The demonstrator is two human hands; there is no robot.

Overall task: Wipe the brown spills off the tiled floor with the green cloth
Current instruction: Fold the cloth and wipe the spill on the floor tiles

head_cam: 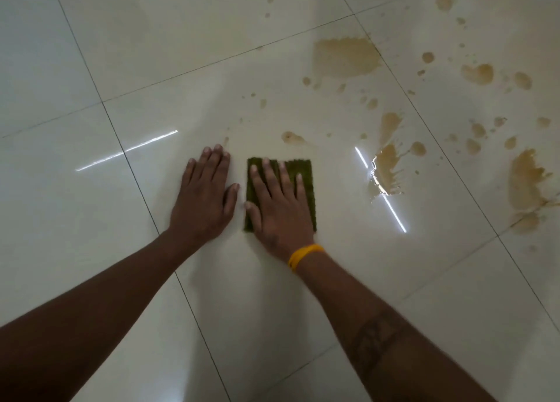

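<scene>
While the left hand braces flat, the flat right hand should press the green cloth far-right into the brown spills.

Tiled floor bears green cloth, brown spills.

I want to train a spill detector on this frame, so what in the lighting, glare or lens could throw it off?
Head view: dim, greenish light; two bright streak reflections on the glossy floor, one crossing a brown puddle; grout lines bow from the wide-angle lens; faint spots near the green cloth under the right hand are low-contrast.
</scene>
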